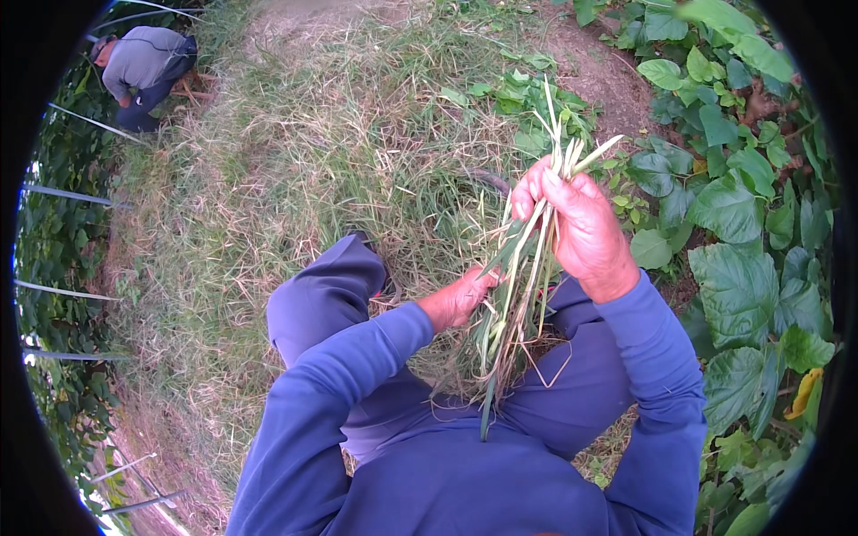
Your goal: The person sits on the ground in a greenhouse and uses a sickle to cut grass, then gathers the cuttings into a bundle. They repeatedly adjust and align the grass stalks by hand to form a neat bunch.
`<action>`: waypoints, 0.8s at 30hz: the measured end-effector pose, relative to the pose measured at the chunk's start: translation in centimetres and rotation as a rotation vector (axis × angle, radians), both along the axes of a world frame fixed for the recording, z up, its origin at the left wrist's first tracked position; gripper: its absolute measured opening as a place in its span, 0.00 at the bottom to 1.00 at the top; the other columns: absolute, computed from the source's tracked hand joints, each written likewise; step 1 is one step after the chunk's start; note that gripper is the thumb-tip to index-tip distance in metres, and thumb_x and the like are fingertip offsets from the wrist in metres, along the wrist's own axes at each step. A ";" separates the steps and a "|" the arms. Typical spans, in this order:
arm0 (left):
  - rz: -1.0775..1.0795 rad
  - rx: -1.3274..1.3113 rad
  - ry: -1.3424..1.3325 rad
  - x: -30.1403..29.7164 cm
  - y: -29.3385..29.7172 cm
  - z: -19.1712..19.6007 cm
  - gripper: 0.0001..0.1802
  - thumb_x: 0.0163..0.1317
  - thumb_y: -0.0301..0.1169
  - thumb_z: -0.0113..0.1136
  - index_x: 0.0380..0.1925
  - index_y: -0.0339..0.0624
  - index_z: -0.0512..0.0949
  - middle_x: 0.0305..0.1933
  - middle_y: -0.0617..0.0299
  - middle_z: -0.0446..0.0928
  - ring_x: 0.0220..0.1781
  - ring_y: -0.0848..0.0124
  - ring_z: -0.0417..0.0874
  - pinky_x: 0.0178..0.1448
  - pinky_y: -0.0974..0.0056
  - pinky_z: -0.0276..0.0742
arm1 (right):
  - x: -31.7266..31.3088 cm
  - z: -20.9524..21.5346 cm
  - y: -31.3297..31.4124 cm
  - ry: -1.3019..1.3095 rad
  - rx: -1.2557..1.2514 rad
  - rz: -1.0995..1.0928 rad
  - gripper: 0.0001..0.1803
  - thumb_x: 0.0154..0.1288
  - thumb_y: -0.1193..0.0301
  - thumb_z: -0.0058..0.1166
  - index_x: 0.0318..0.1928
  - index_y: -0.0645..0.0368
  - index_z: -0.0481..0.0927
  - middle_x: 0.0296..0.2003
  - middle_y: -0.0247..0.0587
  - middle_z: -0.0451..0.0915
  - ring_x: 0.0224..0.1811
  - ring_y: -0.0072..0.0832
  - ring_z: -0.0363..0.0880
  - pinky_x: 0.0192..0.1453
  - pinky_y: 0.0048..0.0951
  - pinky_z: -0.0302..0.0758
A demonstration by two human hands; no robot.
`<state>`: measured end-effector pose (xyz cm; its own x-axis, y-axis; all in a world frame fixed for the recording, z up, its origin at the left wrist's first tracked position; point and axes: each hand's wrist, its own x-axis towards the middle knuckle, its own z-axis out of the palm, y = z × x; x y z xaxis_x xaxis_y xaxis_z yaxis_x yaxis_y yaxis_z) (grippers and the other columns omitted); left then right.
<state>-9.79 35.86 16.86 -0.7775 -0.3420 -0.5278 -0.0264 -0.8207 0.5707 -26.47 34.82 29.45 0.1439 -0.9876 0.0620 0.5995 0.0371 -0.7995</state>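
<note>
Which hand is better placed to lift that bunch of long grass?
Probably the right hand: it pinches the grass bunch near its upper end in the picture. The left hand sits lower, partly hidden by the bunch, so its hold is unclear.

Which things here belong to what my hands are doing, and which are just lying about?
In hand:
- grass bundle
- right hand, gripping the bundle's upper part
- left hand, lower at the bundle, fingers partly hidden

Just around:
- grass on the ground
- broad-leaved plants, right
- yellow leaf
- another person, upper left
</note>
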 end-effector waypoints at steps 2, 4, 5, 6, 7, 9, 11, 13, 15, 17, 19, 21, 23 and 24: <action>-0.078 0.155 0.093 -0.3 0.9 -0.7 0.18 0.58 0.36 0.58 0.45 0.37 0.78 0.37 0.58 0.82 0.35 0.69 0.83 0.40 0.62 0.83 | 0.1 0.3 0.2 0.028 0.034 0.006 0.11 0.71 0.61 0.49 0.40 0.56 0.73 0.31 0.35 0.76 0.35 0.21 0.74 0.38 0.21 0.70; -0.173 0.185 0.042 -1.1 1.7 -3.3 0.18 0.57 0.36 0.58 0.45 0.37 0.79 0.40 0.58 0.82 0.37 0.70 0.83 0.41 0.62 0.83 | 0.0 0.4 0.5 0.065 0.044 0.016 0.12 0.71 0.60 0.49 0.39 0.56 0.73 0.31 0.35 0.75 0.34 0.20 0.73 0.38 0.21 0.69; -0.188 0.189 0.076 -1.1 2.1 -4.8 0.20 0.56 0.37 0.60 0.48 0.38 0.78 0.40 0.60 0.82 0.38 0.70 0.83 0.43 0.62 0.83 | 0.3 0.5 0.4 0.060 0.036 0.023 0.11 0.70 0.60 0.49 0.39 0.55 0.73 0.31 0.35 0.75 0.35 0.20 0.73 0.38 0.21 0.69; -0.221 0.165 0.097 -0.8 2.6 -4.9 0.22 0.58 0.38 0.59 0.51 0.39 0.77 0.44 0.59 0.81 0.43 0.69 0.82 0.47 0.62 0.81 | 0.4 0.6 0.5 0.052 0.055 0.015 0.11 0.71 0.62 0.48 0.37 0.57 0.72 0.30 0.37 0.74 0.34 0.23 0.73 0.40 0.24 0.70; -0.260 0.139 0.120 -0.7 2.7 -3.6 0.24 0.59 0.40 0.58 0.54 0.39 0.75 0.49 0.59 0.79 0.47 0.69 0.81 0.51 0.63 0.80 | 0.4 0.8 0.7 0.044 0.072 0.001 0.12 0.71 0.63 0.47 0.35 0.58 0.70 0.28 0.40 0.74 0.34 0.27 0.72 0.42 0.27 0.71; -0.392 -0.228 0.161 -0.2 2.8 -1.6 0.26 0.64 0.43 0.55 0.59 0.41 0.72 0.59 0.59 0.72 0.58 0.66 0.74 0.62 0.60 0.71 | 0.3 0.6 0.6 0.063 0.083 0.011 0.12 0.70 0.62 0.49 0.36 0.57 0.71 0.29 0.38 0.74 0.34 0.25 0.73 0.40 0.25 0.71; -0.435 -0.336 0.222 -0.4 3.4 -2.7 0.27 0.67 0.44 0.54 0.61 0.42 0.70 0.61 0.60 0.70 0.60 0.67 0.72 0.64 0.60 0.69 | 0.5 0.4 0.4 0.071 0.057 0.023 0.11 0.70 0.62 0.50 0.39 0.56 0.72 0.31 0.36 0.75 0.34 0.21 0.73 0.36 0.22 0.70; -0.388 -0.083 0.278 -1.6 3.7 -1.8 0.27 0.66 0.43 0.56 0.60 0.41 0.69 0.54 0.61 0.75 0.53 0.72 0.76 0.57 0.63 0.75 | 0.5 0.2 0.4 0.075 0.058 0.015 0.11 0.70 0.61 0.50 0.39 0.56 0.72 0.31 0.36 0.75 0.34 0.21 0.73 0.36 0.21 0.70; -0.369 -0.173 0.295 -0.3 3.4 -1.9 0.23 0.65 0.42 0.56 0.55 0.38 0.75 0.56 0.57 0.75 0.60 0.64 0.74 0.67 0.60 0.65 | 0.3 0.1 0.3 0.080 0.067 0.028 0.12 0.70 0.60 0.50 0.38 0.55 0.72 0.31 0.37 0.76 0.33 0.21 0.73 0.36 0.22 0.70; -0.374 -0.272 0.283 -0.5 3.5 -2.9 0.21 0.64 0.41 0.59 0.49 0.37 0.79 0.52 0.57 0.77 0.56 0.66 0.76 0.64 0.62 0.67 | 0.4 0.3 0.2 0.093 0.061 0.020 0.13 0.69 0.59 0.51 0.37 0.55 0.72 0.30 0.37 0.76 0.33 0.21 0.73 0.35 0.22 0.70; -0.378 -0.197 0.186 -0.7 2.8 -0.5 0.18 0.62 0.40 0.61 0.43 0.37 0.82 0.47 0.58 0.79 0.52 0.69 0.78 0.60 0.64 0.70 | 0.3 0.1 0.1 0.090 0.054 0.001 0.13 0.69 0.59 0.50 0.37 0.55 0.72 0.30 0.36 0.76 0.33 0.21 0.73 0.35 0.21 0.70; -0.376 -0.291 0.229 -0.8 2.3 -0.3 0.18 0.61 0.40 0.62 0.43 0.37 0.82 0.44 0.59 0.78 0.50 0.69 0.78 0.57 0.64 0.72 | -0.3 -0.1 -0.1 0.118 0.059 -0.003 0.14 0.70 0.57 0.50 0.37 0.55 0.73 0.30 0.35 0.76 0.32 0.21 0.74 0.36 0.22 0.71; -0.310 -0.201 0.085 -0.6 1.3 1.5 0.17 0.64 0.39 0.58 0.46 0.38 0.80 0.47 0.58 0.78 0.50 0.68 0.77 0.56 0.63 0.73 | -0.7 0.1 -0.2 0.131 0.084 -0.017 0.14 0.70 0.57 0.50 0.36 0.55 0.73 0.30 0.34 0.76 0.32 0.21 0.74 0.36 0.23 0.71; -0.248 -0.192 0.052 -0.6 1.0 1.1 0.16 0.65 0.38 0.57 0.47 0.39 0.80 0.49 0.58 0.78 0.50 0.67 0.77 0.56 0.63 0.73 | -0.7 0.3 -0.1 0.147 0.088 -0.051 0.14 0.69 0.58 0.50 0.36 0.55 0.73 0.30 0.34 0.76 0.33 0.22 0.75 0.37 0.23 0.73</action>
